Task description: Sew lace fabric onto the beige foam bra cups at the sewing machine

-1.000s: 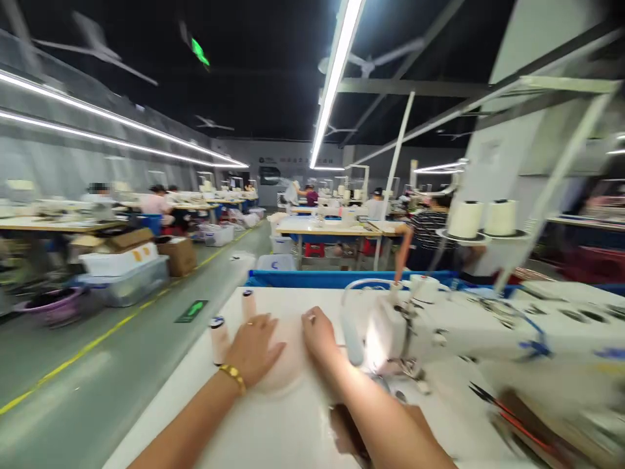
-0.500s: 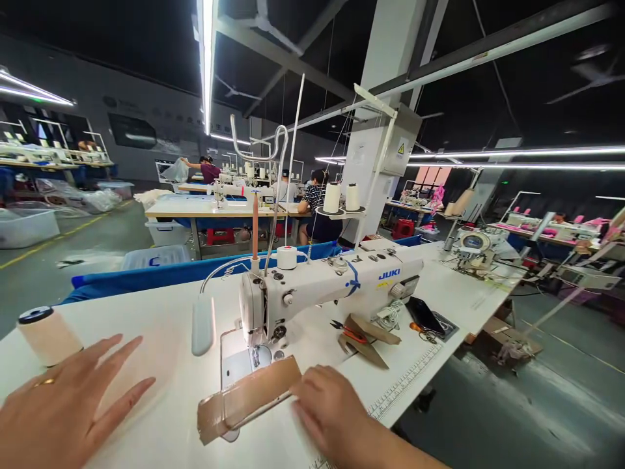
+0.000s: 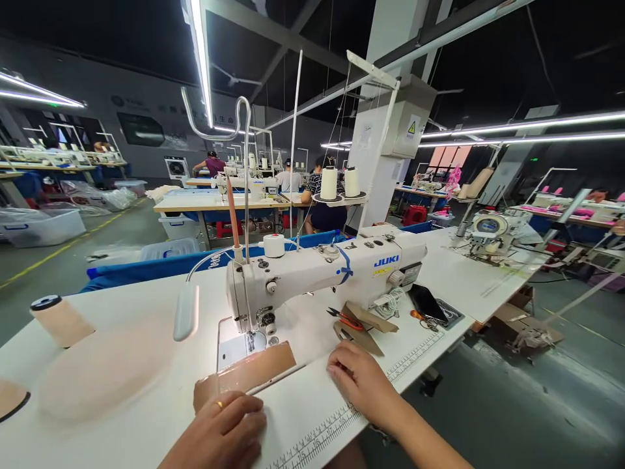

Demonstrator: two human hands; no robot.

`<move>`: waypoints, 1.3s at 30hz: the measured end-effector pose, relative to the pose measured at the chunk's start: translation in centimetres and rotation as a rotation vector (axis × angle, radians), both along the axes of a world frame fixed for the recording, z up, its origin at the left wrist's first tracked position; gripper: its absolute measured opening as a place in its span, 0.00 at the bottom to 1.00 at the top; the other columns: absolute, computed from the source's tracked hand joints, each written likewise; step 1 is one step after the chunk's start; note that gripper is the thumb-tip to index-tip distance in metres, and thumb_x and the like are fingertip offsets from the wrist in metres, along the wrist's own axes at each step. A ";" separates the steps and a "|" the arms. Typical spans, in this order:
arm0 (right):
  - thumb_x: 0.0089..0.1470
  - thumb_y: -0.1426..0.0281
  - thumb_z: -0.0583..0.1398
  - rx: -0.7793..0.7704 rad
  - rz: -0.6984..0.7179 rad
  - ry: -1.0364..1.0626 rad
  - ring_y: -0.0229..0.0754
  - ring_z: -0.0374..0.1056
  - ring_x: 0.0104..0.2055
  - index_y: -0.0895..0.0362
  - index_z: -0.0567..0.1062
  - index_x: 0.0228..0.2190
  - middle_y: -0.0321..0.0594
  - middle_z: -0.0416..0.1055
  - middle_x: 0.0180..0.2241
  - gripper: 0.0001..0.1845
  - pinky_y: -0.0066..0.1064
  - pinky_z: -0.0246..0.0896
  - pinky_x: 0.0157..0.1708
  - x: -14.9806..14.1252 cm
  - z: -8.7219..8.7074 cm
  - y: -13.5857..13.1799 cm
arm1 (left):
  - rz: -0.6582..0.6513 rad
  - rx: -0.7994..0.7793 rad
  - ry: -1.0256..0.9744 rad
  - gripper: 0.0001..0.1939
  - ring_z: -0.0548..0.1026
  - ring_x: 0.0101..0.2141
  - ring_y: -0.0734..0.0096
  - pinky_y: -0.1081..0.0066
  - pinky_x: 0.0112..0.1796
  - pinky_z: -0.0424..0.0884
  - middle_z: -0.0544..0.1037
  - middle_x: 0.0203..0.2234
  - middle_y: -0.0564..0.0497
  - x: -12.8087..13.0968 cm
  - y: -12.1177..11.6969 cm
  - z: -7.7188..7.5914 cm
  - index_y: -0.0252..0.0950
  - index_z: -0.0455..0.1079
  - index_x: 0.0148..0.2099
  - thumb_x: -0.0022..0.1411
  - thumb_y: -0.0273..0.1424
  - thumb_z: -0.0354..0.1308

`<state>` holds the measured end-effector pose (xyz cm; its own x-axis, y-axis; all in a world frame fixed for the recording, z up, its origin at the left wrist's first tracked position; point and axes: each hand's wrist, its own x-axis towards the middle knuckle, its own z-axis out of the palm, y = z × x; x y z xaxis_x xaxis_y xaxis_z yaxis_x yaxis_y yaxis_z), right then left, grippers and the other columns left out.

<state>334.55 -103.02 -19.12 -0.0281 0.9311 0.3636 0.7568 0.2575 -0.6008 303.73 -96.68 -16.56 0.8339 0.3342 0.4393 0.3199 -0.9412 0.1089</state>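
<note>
A shiny brown taped strip (image 3: 258,365) lies on the white sewing table, in front of the needle area of a JUKI sewing machine (image 3: 312,267). My left hand (image 3: 222,426) rests palm down at the strip's near left end, fingers bent and together. Along the strip's near edge runs a thin pale line (image 3: 278,378), perhaps a cord or an edge. My right hand (image 3: 359,378) is closed on the table to the right of the strip. Anything within either hand's fingers is hidden.
Behind my right hand lie orange-handled thread snips (image 3: 346,318) on brown card pieces (image 3: 364,339), a coiled white cable (image 3: 389,303) and a black phone (image 3: 427,305). A peach thread cone (image 3: 63,322) lies at the left. A printed ruler (image 3: 317,440) follows the front edge.
My left hand has come from the far left, fingers spread, to the brown strip, fingers now bent. My right hand has moved off the strip's right end, further right. The view has shifted.
</note>
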 end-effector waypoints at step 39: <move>0.56 0.36 0.63 -0.416 0.235 0.844 0.36 0.53 0.28 0.54 0.66 0.30 0.29 0.58 0.26 0.33 0.28 0.49 0.30 -7.4 3.0 1.4 | 0.190 -1.544 -0.285 0.18 0.69 0.26 0.72 0.73 0.31 0.64 0.78 0.24 0.50 2.4 -2.0 3.0 0.35 0.72 0.32 0.55 0.45 0.67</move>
